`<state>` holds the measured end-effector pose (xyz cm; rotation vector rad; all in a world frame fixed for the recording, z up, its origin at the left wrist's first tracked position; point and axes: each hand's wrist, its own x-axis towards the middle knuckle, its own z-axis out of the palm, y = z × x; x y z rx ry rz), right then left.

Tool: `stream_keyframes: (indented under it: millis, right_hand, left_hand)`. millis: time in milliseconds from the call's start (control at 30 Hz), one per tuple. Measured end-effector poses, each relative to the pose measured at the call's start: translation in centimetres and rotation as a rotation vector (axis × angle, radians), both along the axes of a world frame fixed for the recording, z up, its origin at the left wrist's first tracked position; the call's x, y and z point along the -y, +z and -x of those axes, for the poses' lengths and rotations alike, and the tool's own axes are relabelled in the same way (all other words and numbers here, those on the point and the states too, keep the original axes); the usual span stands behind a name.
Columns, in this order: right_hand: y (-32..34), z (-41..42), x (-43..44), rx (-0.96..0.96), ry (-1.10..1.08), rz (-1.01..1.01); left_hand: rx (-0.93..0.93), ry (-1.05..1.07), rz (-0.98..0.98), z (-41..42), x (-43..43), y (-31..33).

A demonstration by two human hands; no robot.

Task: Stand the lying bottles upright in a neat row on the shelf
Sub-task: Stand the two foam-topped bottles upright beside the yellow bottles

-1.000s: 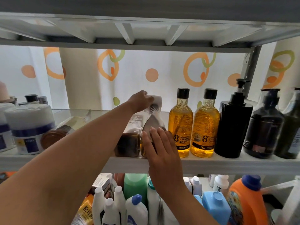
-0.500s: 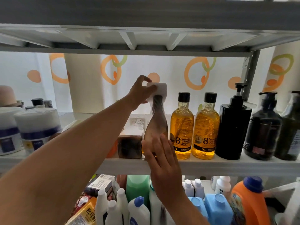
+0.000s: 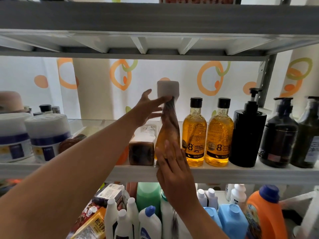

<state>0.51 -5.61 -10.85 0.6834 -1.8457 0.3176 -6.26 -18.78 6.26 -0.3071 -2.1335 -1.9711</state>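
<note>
A tapered amber bottle [image 3: 168,133] with a square white cap stands upright on the white shelf [image 3: 233,173], just left of two amber shampoo bottles [image 3: 194,135] with black caps. My left hand [image 3: 149,107] is beside its neck, fingers spread, fingertips touching the neck under the cap. The straight fingers of my right hand [image 3: 172,163] press flat against the bottle's lower front. A brown square bottle [image 3: 141,152] lies on its side to the left, base toward me. Another brown bottle [image 3: 72,141] lies further left, partly hidden by my left arm.
Dark pump bottles [image 3: 246,135] fill the shelf's right end. White tubs [image 3: 46,137] stand at the left. The shelf above hangs low over the bottle tops. Below, many cleaning bottles and an orange detergent jug [image 3: 264,214] crowd the lower shelf.
The amber bottle went from tilted to upright beside the shampoo bottles. My left hand let go of the cap and now has spread fingers at the neck. My right hand stayed on the base.
</note>
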Motion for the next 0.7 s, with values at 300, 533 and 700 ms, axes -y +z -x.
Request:
stream_keyframes:
  millis: [300,533,700]
  right_hand:
    - [0.1,0.2,-0.2,-0.007,0.02,0.017]
    - [-1.1,-0.2,-0.2,0.011,0.025,0.029]
    - [-1.8,0.1,-0.5,0.018,-0.022,-0.001]
  left_hand:
    - [0.16,-0.128,0.341,-1.9,0.2,-2.7]
    - [-0.018,-0.207,0.364,-2.8,0.2,-3.0]
    - [-0.1,-0.232,0.363,-3.2,0.0,-3.3]
